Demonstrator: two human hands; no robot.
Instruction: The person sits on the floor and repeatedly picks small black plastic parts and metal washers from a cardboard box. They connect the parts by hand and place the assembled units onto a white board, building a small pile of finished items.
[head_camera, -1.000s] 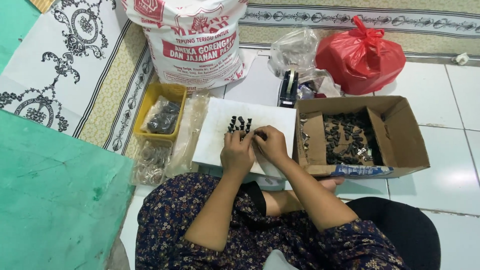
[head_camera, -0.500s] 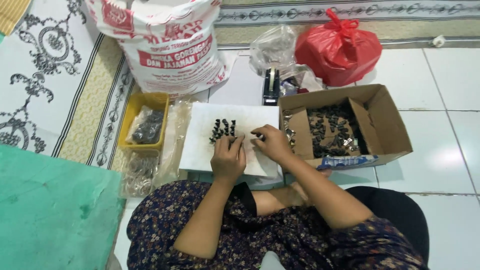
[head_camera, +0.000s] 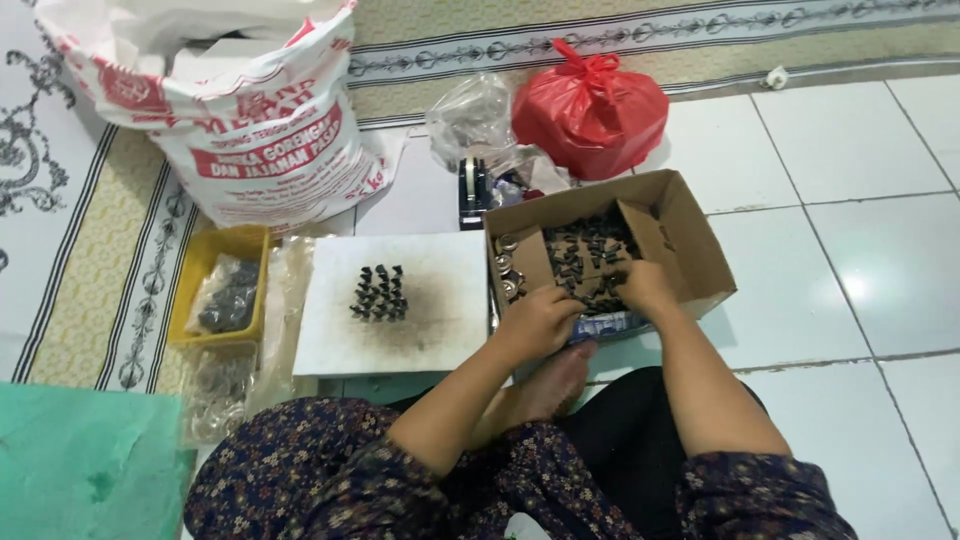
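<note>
Both my hands at centre frame: left hand (head_camera: 535, 322) curled on cardboard box (head_camera: 700, 250) front edge, right hand (head_camera: 645, 285) inside among small black parts (head_camera: 585, 262); grasp unclear.

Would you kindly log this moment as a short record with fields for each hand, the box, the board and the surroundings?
Left hand: at the near edge of the cardboard box, grip unclear.
Right hand: inside the box, among small dark parts.
White board: a cluster of dark parts in rows, dark smudges around it.
Left of board: yellow tray with a bag of dark parts.
Behind: printed white sack, red plastic bag, tape dispenser.
</note>
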